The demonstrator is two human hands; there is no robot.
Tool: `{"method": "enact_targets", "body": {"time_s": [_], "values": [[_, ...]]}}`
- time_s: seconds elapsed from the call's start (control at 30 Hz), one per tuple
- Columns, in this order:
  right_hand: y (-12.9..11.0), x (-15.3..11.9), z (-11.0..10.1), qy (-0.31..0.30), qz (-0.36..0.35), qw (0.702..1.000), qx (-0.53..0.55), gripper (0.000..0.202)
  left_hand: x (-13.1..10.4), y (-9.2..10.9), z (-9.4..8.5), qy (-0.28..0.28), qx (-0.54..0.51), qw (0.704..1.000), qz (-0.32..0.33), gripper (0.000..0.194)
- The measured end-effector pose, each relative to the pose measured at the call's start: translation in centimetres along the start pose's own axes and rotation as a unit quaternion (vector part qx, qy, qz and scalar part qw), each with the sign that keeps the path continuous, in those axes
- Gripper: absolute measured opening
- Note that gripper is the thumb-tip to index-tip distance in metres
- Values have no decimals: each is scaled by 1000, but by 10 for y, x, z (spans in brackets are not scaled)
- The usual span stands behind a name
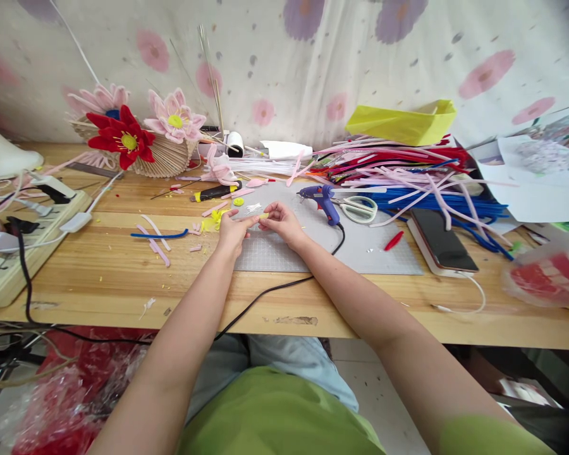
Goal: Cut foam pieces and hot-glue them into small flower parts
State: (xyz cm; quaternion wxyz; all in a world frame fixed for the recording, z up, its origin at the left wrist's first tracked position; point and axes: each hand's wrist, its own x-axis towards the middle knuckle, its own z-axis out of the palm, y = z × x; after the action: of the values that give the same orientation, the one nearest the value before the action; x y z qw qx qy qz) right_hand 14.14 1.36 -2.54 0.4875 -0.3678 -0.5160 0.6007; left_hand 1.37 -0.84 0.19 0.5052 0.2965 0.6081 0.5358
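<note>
Over the grey cutting mat, my left hand and my right hand meet fingertip to fingertip. Between them is a small pale-yellow piece, too small to name for certain. Both hands are closed in a pinch on it. Just left of my left hand lies a heap of bright yellow bits, with a yellow disc behind. Small white pieces rest on the mat beyond my fingers. To the right are a blue hot glue gun and white-handled scissors.
Pink and blue pipe cleaners pile up at the back right, near a phone. Pipe-cleaner flowers stand back left. A power strip sits at the left edge. The glue gun's black cord runs under my right forearm.
</note>
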Motion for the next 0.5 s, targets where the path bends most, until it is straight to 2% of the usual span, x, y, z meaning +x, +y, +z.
{"method": "enact_targets", "body": {"time_s": [0.27, 0.5], "values": [[-3, -2, 1, -8, -10, 1000, -1, 48, -2, 5, 1, 1, -36, 998, -45, 64], [-1, -2, 4, -42, 6, 999, -7, 49, -5, 8, 5, -17, -89, 994, -68, 56]]}}
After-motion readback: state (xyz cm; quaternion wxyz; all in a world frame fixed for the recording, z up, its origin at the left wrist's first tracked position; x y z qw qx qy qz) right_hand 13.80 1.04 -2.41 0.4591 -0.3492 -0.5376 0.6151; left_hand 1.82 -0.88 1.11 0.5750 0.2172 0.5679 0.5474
